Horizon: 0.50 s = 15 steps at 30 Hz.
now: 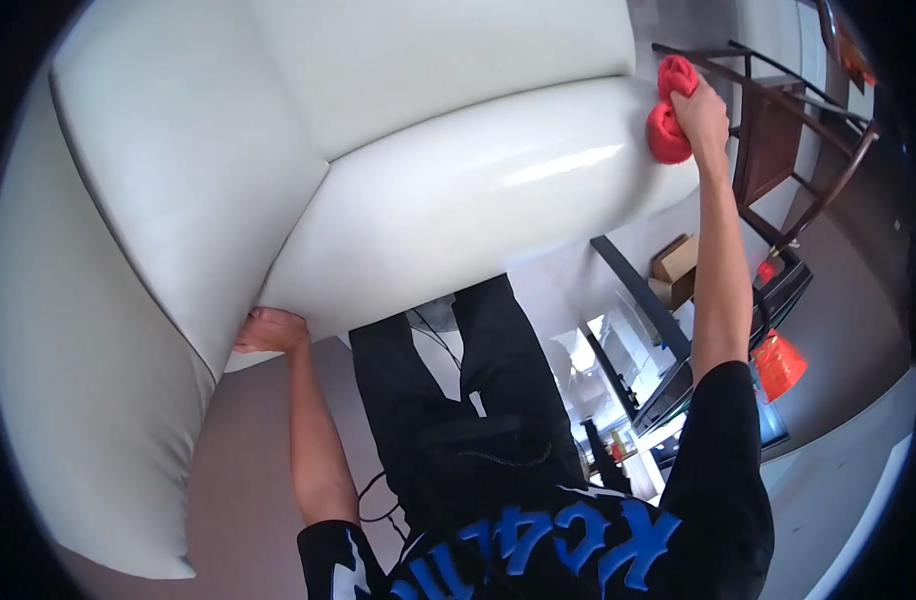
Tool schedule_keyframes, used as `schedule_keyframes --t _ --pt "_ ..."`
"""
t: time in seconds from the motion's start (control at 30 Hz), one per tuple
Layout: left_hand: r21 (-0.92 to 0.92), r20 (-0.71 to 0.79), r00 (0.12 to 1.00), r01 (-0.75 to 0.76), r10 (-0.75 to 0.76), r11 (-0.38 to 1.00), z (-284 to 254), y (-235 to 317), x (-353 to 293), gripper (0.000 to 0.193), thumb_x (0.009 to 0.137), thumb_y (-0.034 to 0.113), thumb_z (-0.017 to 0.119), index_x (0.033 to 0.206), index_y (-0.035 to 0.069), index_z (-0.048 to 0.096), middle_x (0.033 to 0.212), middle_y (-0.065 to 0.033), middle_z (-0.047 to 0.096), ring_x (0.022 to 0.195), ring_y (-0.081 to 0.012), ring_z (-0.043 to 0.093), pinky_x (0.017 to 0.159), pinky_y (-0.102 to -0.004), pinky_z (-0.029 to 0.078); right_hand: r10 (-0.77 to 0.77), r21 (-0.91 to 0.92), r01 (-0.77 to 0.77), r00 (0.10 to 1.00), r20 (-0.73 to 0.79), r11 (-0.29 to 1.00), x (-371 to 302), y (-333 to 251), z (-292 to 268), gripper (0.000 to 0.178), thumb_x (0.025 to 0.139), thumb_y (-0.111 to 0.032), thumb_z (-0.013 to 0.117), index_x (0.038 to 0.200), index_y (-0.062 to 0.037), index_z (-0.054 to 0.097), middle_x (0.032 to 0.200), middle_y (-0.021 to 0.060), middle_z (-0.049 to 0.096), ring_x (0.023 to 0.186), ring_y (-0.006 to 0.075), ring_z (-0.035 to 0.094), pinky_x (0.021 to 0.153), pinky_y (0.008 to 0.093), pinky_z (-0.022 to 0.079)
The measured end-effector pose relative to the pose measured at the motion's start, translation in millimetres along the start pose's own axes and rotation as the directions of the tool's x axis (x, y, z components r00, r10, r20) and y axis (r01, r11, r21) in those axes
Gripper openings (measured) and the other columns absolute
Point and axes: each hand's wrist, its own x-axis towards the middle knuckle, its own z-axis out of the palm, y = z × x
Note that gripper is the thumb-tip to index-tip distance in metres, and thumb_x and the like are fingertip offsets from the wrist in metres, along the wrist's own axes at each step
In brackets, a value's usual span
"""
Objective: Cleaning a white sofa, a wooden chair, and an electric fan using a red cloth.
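A cream, smooth-surfaced sofa [408, 190] with seams between its sections fills the upper left of the head view. At its far right end my right hand [706, 115] is closed round a bunched red cloth [668, 135], which lies against the sofa's rounded edge. My left hand [273, 332] rests on the near lower edge by the corner seam, its fingers bent over the edge. Whether those fingers grip the edge is partly hidden. Light glints off the front section between my hands.
A dark wooden chair [778, 150] stands just beyond my right hand. Lower right are a cardboard box [676, 262], a black-framed glass-topped table [628, 350] and a red bag [778, 365]. A black cable [378, 505] runs beside my leg.
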Motion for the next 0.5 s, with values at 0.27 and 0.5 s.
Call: schedule_keyframes --t 0.27,0.5 --pt "0.071 0.264 0.964 0.016 -0.034 0.997 -47 13 16 0.057 0.093 0.037 0.033 0.125 -0.005 0.053 0.136 -0.0252 0.048 0.127 -0.0442 0.038 0.100 -0.0588 0.024 -0.844 0.523 0.673 0.495 0.206 0.523 -225 -251 101 0.029 0.078 -0.011 0.059 0.105 -0.0160 0.068 0.098 0.0251 0.062 0.090 0.0371 0.063 0.076 0.0461 0.052" --pt "-0.062 0.350 0.932 0.120 -0.091 0.991 -63 5 16 0.045 0.093 0.032 0.046 0.122 -0.001 0.054 0.132 -0.0244 0.050 0.123 -0.0441 0.041 0.098 -0.0602 0.026 -0.739 0.162 0.738 0.582 0.339 0.655 -156 -213 85 0.031 0.081 -0.012 0.059 0.109 -0.0237 0.065 0.111 0.0173 0.056 0.094 0.0364 0.062 0.078 0.0475 0.052"
